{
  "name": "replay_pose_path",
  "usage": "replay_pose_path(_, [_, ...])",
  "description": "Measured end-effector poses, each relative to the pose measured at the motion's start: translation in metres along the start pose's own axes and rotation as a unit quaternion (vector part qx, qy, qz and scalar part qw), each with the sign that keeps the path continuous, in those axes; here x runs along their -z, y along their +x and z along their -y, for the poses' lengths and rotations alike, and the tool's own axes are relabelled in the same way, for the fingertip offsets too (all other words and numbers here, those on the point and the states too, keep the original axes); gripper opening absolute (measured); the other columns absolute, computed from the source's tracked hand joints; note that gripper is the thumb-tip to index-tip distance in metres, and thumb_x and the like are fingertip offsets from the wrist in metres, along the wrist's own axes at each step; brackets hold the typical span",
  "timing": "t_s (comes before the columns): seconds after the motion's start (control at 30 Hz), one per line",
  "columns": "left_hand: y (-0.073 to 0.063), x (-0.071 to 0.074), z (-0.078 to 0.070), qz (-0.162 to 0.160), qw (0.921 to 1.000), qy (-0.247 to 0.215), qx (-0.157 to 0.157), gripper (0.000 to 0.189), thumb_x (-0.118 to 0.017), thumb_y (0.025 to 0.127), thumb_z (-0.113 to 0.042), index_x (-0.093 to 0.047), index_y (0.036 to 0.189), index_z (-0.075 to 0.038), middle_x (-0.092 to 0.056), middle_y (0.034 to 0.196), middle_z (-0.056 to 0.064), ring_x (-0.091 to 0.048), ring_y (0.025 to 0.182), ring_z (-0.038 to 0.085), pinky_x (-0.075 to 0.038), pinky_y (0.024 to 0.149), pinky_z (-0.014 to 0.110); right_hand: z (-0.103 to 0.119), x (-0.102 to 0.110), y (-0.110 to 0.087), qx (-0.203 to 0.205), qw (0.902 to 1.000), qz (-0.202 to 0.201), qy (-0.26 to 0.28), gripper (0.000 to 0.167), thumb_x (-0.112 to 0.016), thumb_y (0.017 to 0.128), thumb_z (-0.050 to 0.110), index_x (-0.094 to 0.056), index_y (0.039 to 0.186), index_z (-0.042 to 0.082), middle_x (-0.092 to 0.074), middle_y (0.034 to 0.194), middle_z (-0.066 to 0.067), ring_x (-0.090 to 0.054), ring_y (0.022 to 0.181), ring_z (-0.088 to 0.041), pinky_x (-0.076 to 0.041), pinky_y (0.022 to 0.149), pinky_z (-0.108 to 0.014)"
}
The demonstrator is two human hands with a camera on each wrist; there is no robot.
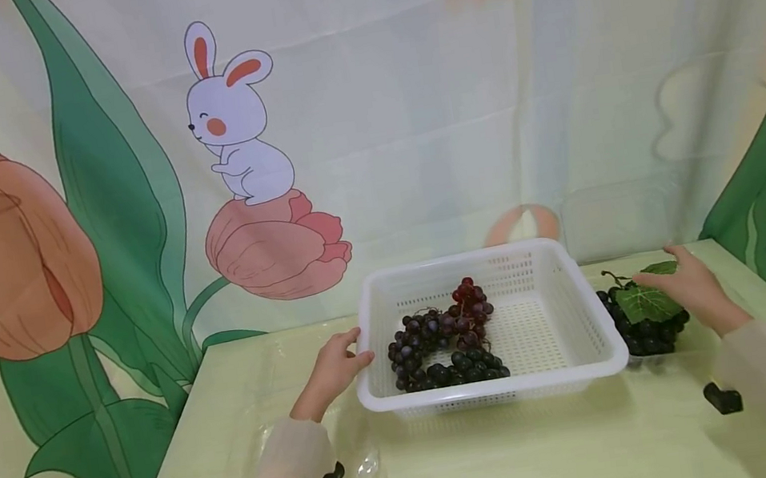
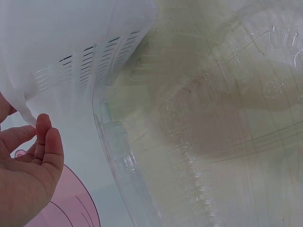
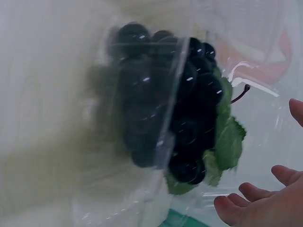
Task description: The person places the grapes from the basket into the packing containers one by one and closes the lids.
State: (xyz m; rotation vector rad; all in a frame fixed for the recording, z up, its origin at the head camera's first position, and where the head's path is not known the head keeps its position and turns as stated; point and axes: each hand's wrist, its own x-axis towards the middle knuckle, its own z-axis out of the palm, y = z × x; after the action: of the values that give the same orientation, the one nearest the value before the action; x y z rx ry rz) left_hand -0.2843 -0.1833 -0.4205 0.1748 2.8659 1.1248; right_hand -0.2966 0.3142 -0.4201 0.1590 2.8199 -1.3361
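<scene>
A white plastic basket [image 1: 490, 388] with slotted walls stands mid-table. My left hand [image 1: 335, 370] holds its left rim, thumb over the edge; the left wrist view shows the fingers [image 2: 43, 135] bent close under the rim [image 2: 19, 101]. Inside lie dark grapes [image 1: 415, 344], a reddish bunch [image 1: 469, 312] and a greenish-black bunch [image 1: 461, 368]. Right of the basket, black grapes [image 3: 189, 118] with green leaves [image 3: 230, 144] sit in a clear plastic box [image 3: 163, 151]. Over them hovers my right hand [image 1: 698, 290], fingers spread, apart from the grapes in the right wrist view.
The clear box's lid [image 1: 623, 215] stands raised against the printed backdrop [image 1: 414, 146]. Another clear plastic box [image 2: 128, 161] lies on the pale green table [image 1: 500, 466], left of the basket. The backdrop rises directly behind the table's back edge.
</scene>
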Motion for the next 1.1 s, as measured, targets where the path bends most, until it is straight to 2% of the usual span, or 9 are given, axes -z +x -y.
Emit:
replay_pose_path(0.3, [-0.002,0.0,0.0,0.001,1.0,-0.005,0.003,0.054,-0.058,0.084,-0.014,-0.038,0.132,0.002,-0.047,0.121,0.02,-0.058,0.087,0.024,-0.05,0.07,0.033,0.04,-0.011,0.0,0.05,0.9987,-0.007,0.0,0.09,-0.054,0.083,0.045,-0.004,0.141,-0.002,-0.005,0.142,-0.031,-0.015,0.124,-0.051,-0.026,0.091,-0.064])
replay_pose_path(0.63, [-0.002,0.001,-0.003,0.0,1.0,-0.005,0.004,0.054,-0.058,0.084,-0.013,-0.038,0.132,0.002,-0.048,0.12,0.019,-0.058,0.085,0.023,-0.05,0.07,0.033,0.07,-0.022,0.007,0.072,0.9968,0.035,0.001,0.094,-0.056,0.079,0.051,-0.002,0.143,0.006,-0.003,0.146,-0.023,-0.016,0.128,-0.046,-0.026,0.093,-0.062])
replay_pose_path(0.83, [-0.002,0.001,-0.002,-0.002,1.0,-0.007,0.005,0.054,-0.058,0.084,-0.013,-0.038,0.132,0.002,-0.048,0.12,0.019,-0.058,0.084,0.023,-0.05,0.07,0.033,0.093,-0.03,0.007,0.105,0.9937,0.038,-0.009,0.09,-0.059,0.08,0.045,-0.008,0.142,0.005,-0.008,0.146,-0.023,-0.012,0.13,-0.044,-0.023,0.096,-0.061])
replay_pose_path(1.1, [-0.002,0.001,-0.001,-0.004,1.0,-0.006,0.005,0.054,-0.059,0.084,-0.014,-0.038,0.132,0.002,-0.048,0.119,0.019,-0.057,0.083,0.022,-0.05,0.068,0.031,0.114,-0.045,0.011,0.124,0.9907,0.055,0.008,0.086,-0.059,0.082,0.04,-0.009,0.142,0.005,-0.009,0.146,-0.021,-0.011,0.131,-0.042,-0.021,0.098,-0.06])
